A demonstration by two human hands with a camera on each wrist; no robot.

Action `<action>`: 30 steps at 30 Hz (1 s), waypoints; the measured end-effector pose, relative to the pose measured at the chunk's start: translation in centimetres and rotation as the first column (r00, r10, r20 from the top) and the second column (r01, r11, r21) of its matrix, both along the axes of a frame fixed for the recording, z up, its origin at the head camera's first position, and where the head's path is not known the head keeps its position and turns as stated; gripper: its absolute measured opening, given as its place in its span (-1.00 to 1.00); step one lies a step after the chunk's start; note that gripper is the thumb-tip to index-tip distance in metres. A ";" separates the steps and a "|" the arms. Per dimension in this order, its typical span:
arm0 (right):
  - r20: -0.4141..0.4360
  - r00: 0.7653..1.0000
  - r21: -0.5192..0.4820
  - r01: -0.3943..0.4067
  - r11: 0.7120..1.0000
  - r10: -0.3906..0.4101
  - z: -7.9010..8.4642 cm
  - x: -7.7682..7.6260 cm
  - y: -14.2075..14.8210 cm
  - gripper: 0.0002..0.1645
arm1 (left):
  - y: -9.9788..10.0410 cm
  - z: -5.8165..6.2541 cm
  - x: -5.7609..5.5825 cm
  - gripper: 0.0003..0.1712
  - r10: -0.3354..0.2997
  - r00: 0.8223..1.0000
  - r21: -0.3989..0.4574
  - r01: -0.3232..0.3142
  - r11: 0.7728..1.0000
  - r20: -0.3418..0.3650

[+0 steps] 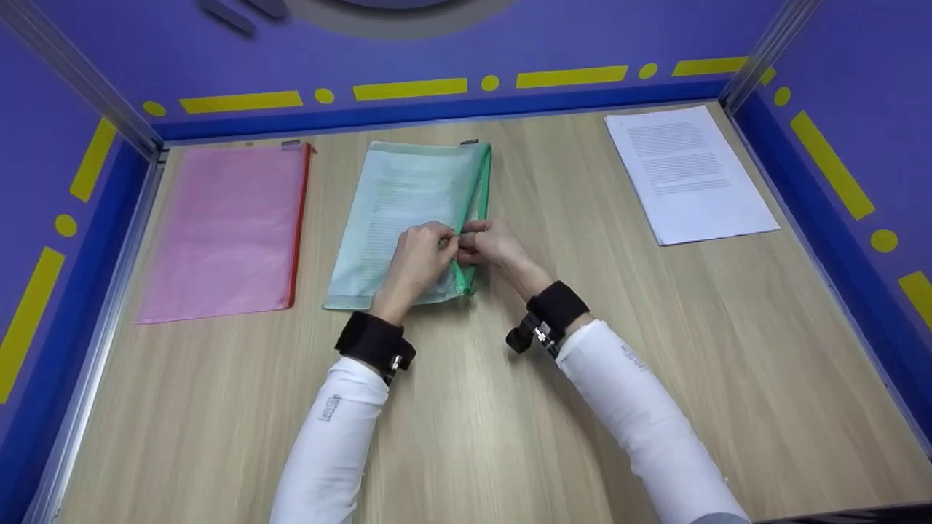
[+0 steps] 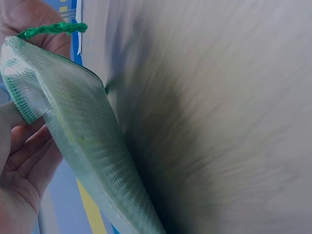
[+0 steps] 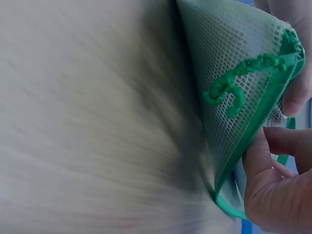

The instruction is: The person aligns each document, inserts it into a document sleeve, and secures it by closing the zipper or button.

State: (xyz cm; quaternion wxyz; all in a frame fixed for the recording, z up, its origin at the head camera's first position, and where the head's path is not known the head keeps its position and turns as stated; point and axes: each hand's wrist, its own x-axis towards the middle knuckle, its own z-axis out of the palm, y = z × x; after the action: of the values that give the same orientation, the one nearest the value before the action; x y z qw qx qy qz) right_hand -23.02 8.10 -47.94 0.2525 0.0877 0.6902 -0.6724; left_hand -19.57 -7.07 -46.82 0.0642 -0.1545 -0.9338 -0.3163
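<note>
A green mesh zip pouch (image 1: 386, 211) with printed paper showing through it lies in the middle of the table. My left hand (image 1: 421, 255) pinches its right edge from above, near the front corner. Across from it, my right hand (image 1: 499, 246) pinches the green zipper edge, thumb against fingers in the right wrist view. Beyond the hands the two zipper bands (image 1: 482, 182) stand apart. A green braided cord (image 3: 229, 85) hangs from the front corner, which is lifted off the table in the left wrist view. The fingertips partly hide the edge between them.
To the left lies a pink zip pouch (image 1: 226, 233) with a red zipper along its right side. A stack of printed paper (image 1: 692, 175) lies at the back right. Blue panels (image 1: 568, 44) wall the table at the back and sides.
</note>
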 end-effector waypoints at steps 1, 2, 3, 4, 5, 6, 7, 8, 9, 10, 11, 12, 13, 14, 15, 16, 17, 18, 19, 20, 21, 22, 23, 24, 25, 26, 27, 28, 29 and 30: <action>0.010 1.000 -0.005 0.004 1.000 -0.004 0.0 0.0 0.2 -0.57 | 0.0 -0.1 0.0 -0.78 0.005 1.000 0.000 -0.005 1.000 0.006; 0.019 1.000 -0.008 0.012 1.000 -0.012 0.0 0.0 0.4 -0.56 | 0.0 -0.1 -0.1 -0.77 0.009 1.000 0.002 -0.009 1.000 0.013; 0.026 0.999 -0.019 0.025 0.999 -0.024 0.0 -0.1 0.6 -0.56 | 0.0 -0.1 -0.1 -0.77 0.014 1.000 0.003 -0.014 1.000 0.017; 0.032 0.999 -0.035 0.038 0.999 -0.037 0.0 -0.1 0.9 -0.55 | 0.0 -0.1 -0.2 -0.77 0.018 1.000 0.005 -0.018 1.000 0.020; 0.035 0.998 -0.045 0.046 0.998 -0.044 0.0 -0.1 1.1 -0.54 | 0.0 -0.1 -0.2 -0.77 0.024 0.999 0.004 -0.024 1.000 0.022; 0.039 0.998 -0.060 0.055 0.997 -0.053 0.0 -0.1 1.4 -0.53 | 0.1 -0.1 -0.3 -0.76 0.028 0.999 0.004 -0.028 1.000 0.024; 0.045 0.997 -0.081 0.065 0.995 -0.061 0.0 -0.1 1.6 -0.53 | 0.1 -0.1 -0.4 -0.76 0.033 0.999 0.001 -0.033 0.999 0.026; 0.052 0.996 -0.099 0.073 0.992 -0.068 0.0 0.0 1.9 -0.52 | 0.1 -0.1 -0.5 -0.76 0.037 0.999 -0.002 -0.037 0.999 0.027; 0.056 0.996 -0.115 0.081 0.990 -0.075 0.0 0.0 2.2 -0.52 | 0.2 -0.1 -0.5 -0.76 0.039 0.999 -0.008 -0.039 0.999 0.028; 0.056 0.995 -0.120 0.084 0.989 -0.078 0.0 0.0 2.5 -0.52 | 0.2 -0.1 -0.6 -0.75 0.040 0.999 -0.012 -0.040 0.999 0.031; 0.054 0.995 -0.119 0.086 0.989 -0.080 0.0 0.1 2.9 -0.52 | 0.2 -0.1 -0.7 -0.75 0.042 0.999 -0.018 -0.041 0.999 0.033; 0.049 0.995 -0.114 0.089 0.989 -0.083 0.0 0.2 3.3 -0.52 | 0.3 -0.1 -0.7 -0.75 0.041 0.999 -0.022 -0.040 0.999 0.035; 0.044 0.995 -0.108 0.093 0.990 -0.089 0.0 0.3 3.7 -0.52 | 0.3 -0.2 -0.8 -0.75 0.042 0.998 -0.026 -0.041 0.999 0.038; 0.035 0.995 -0.093 0.098 0.991 -0.095 0.0 0.4 4.1 -0.53 | 0.4 -0.3 -0.8 -0.75 0.043 0.998 -0.031 -0.042 0.999 0.041; 0.025 0.995 -0.080 0.103 0.991 -0.102 -0.1 0.5 4.5 -0.53 | 0.4 -0.3 -0.8 -0.75 0.044 0.998 -0.033 -0.043 0.999 0.045; 0.012 0.994 -0.064 0.106 0.992 -0.106 -0.1 0.7 4.9 -0.54 | 0.4 -0.4 -0.9 -0.75 0.045 0.998 -0.036 -0.043 0.998 0.048; 0.006 0.994 -0.052 0.113 0.992 -0.113 -0.2 0.8 5.2 -0.54 | 0.5 -0.4 -0.9 -0.75 0.045 0.998 -0.040 -0.043 0.998 0.052; -0.006 0.993 -0.039 0.116 0.992 -0.117 -0.2 0.9 5.6 -0.54 | 0.5 -0.5 -1.0 -0.75 0.047 0.997 -0.044 -0.044 0.998 0.058; -0.015 0.992 -0.032 0.122 0.992 -0.123 -0.3 0.9 6.0 -0.54 | 0.6 -0.6 -1.0 -0.75 0.047 0.997 -0.050 -0.044 0.998 0.061; -0.023 0.992 -0.021 0.123 0.992 -0.123 -0.4 1.0 6.3 -0.55 | 0.6 -0.6 -1.1 -0.75 0.048 0.997 -0.056 -0.044 0.997 0.065; -0.033 0.992 -0.012 0.125 0.992 -0.125 -0.5 1.1 6.7 -0.55 | 0.7 -0.7 -1.2 -0.75 0.047 0.997 -0.063 -0.043 0.997 0.069; -0.039 0.991 -0.003 0.128 0.992 -0.128 -0.6 1.1 7.0 -0.54 | 0.8 -0.8 -1.3 -0.75 0.046 0.996 -0.069 -0.041 0.997 0.074; -0.046 0.990 0.008 0.132 0.991 -0.131 -0.6 1.2 7.4 -0.54 | 0.9 -0.9 -1.3 -0.75 0.045 0.996 -0.078 -0.039 0.996 0.080; -0.056 0.989 0.017 0.135 0.991 -0.134 -0.6 1.2 7.6 -0.55 | 0.9 -1.0 -1.4 -0.74 0.045 0.995 -0.088 -0.037 0.995 0.086; -0.061 0.988 0.022 0.142 0.990 -0.141 -0.6 1.3 7.9 -0.54 | 1.0 -1.0 -1.5 -0.74 0.043 0.995 -0.096 -0.034 0.995 0.093; -0.068 0.987 0.032 0.148 0.988 -0.146 -0.6 1.3 8.1 -0.55 | 1.1 -1.1 -1.6 -0.73 0.042 0.994 -0.102 -0.032 0.994 0.103; -0.074 0.985 0.038 0.158 0.987 -0.155 -0.6 1.4 8.2 -0.55 | 1.2 -1.2 -1.6 -0.73 0.041 0.993 -0.109 -0.029 0.994 0.112; -0.081 0.984 0.043 0.165 0.985 -0.162 -0.6 1.4 8.4 -0.55 | 1.2 -1.3 -1.7 -0.73 0.040 0.992 -0.114 -0.026 0.993 0.121; -0.090 0.982 0.050 0.173 0.984 -0.168 -0.6 1.4 8.5 -0.56 | 1.3 -1.4 -1.8 -0.72 0.040 0.991 -0.119 -0.025 0.993 0.130; -0.097 0.980 0.053 0.181 0.982 -0.176 -0.6 1.4 8.6 -0.56 | 1.4 -1.4 -1.8 -0.73 0.041 0.990 -0.125 -0.024 0.992 0.136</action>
State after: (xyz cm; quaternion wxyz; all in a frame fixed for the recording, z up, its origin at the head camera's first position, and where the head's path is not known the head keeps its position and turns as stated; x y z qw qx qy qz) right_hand -21.64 16.71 -48.56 0.1562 0.1260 0.7109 -0.6741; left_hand -21.40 -5.64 -48.27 -0.0054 -0.1206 -0.9561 -0.2671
